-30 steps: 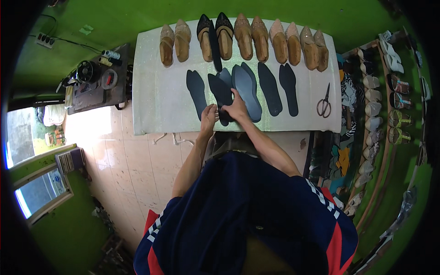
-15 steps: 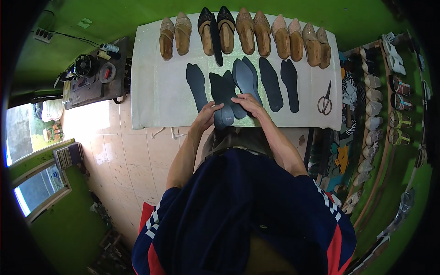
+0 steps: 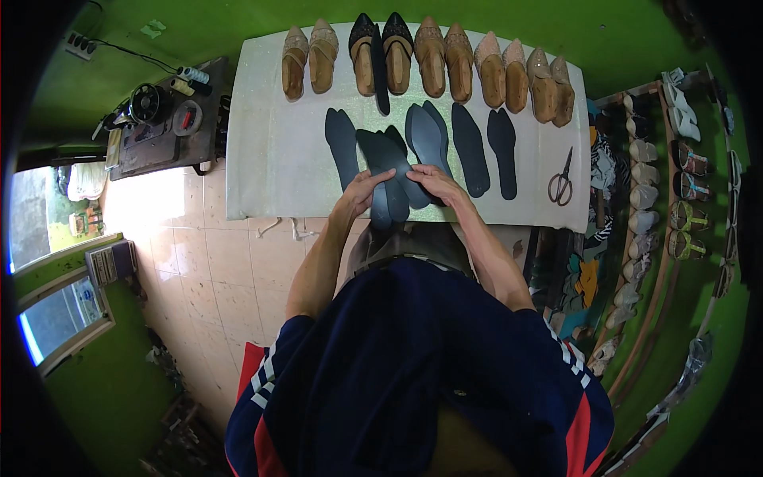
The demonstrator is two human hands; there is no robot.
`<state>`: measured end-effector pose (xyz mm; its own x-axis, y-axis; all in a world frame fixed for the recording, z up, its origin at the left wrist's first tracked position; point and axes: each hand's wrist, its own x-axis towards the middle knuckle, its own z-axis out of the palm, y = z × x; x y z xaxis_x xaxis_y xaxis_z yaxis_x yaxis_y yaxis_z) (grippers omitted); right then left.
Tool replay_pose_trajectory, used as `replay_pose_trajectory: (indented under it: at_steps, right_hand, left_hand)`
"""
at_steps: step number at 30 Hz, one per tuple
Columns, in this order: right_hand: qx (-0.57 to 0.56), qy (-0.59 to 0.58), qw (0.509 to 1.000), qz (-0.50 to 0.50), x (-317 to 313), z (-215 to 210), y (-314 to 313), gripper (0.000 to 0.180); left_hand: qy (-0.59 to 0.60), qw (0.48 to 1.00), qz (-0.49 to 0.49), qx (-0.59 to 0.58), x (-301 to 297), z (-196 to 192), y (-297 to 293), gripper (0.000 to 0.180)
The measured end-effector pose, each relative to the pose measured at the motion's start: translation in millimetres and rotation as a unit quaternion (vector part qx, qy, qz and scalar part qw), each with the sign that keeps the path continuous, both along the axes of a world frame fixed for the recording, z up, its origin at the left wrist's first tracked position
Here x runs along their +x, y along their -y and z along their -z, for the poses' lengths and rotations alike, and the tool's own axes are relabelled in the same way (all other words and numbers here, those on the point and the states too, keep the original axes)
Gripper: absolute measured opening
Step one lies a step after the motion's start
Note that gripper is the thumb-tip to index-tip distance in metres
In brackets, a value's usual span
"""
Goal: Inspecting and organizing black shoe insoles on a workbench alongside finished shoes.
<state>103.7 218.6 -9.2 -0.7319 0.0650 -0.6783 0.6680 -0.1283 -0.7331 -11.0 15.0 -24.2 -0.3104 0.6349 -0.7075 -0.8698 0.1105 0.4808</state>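
Note:
Several dark insoles [image 3: 389, 157] are fanned out between my two hands, above the near edge of the white table. My left hand [image 3: 365, 188] pinches them from the left, its thumb lying on top. From the right, my right hand [image 3: 435, 182] grips the same bunch, fingers closed on its edge. Just beyond lie a pair of dark insoles [image 3: 341, 137] to the left and a greyer pair [image 3: 429, 131] behind my right hand. Two more stacks follow to the right, a wide insole pair [image 3: 469, 151] and a narrower one [image 3: 501, 151].
Pointed mules in beige [image 3: 431, 60] and black [image 3: 397, 48] line the table's far side, a dark insole [image 3: 380, 79] standing between the black ones. Scissors [image 3: 561, 183] lie at the table's right. A sewing machine [image 3: 147, 107] stands at left; shoe racks [image 3: 642, 183] fill the right wall.
The held insoles have shifted and turned in my hands, their upper ends fanning differently. My left thumb has slid further over them. The view has moved slightly.

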Motion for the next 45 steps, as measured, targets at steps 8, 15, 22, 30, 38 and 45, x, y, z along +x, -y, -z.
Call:
replay_pose_trajectory:
  at_steps: [8, 15, 22, 30, 38, 45]
  right_hand:
    - [-0.101, 0.010, 0.994, 0.050, -19.5, -15.4, -8.2, 0.059]
    - [-0.159, -0.008, 0.978, 0.135, -18.7, -7.3, 13.3, 0.067]
    - [0.023, 0.007, 0.999, 0.040, -12.1, 44.5, 44.5, 0.031]
    - [0.129, -0.049, 0.990, -0.030, -29.3, 61.5, 83.9, 0.027]
    - [0.076, 0.013, 0.996, 0.037, -43.1, 56.1, 124.2, 0.016]
    - [0.011, -0.018, 0.998, 0.053, -36.0, 60.9, 118.0, 0.019]
  left_hand:
    - [0.013, 0.995, -0.047, 0.092, -26.3, -21.2, 6.9, 0.029]
    - [-0.043, 0.991, -0.094, 0.083, -52.2, -18.9, 35.1, 0.032]
    - [-0.152, 0.973, -0.160, -0.064, -98.7, -2.9, 129.4, 0.030]
    - [-0.487, 0.608, -0.138, -0.612, -84.6, 34.0, 133.8, 0.074]
    - [-0.266, 0.934, -0.092, -0.220, -12.4, 36.5, 83.7, 0.050]
    - [-0.198, 0.956, -0.136, -0.171, -15.1, 23.3, 80.9, 0.050]
